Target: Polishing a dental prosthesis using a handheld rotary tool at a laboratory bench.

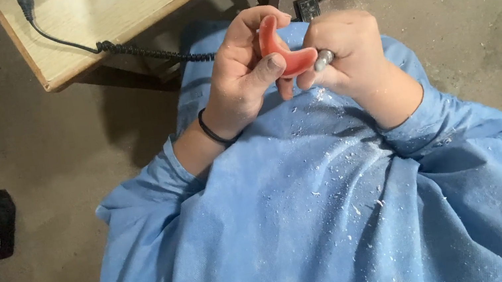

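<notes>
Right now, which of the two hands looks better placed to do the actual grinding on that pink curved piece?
Probably the right hand: it grips the metal handpiece with its tip at the pink curved piece. The left hand is occupied holding that piece.

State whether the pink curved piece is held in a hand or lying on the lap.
Held: the left hand grips the pink curved piece above the blue gown.
</notes>
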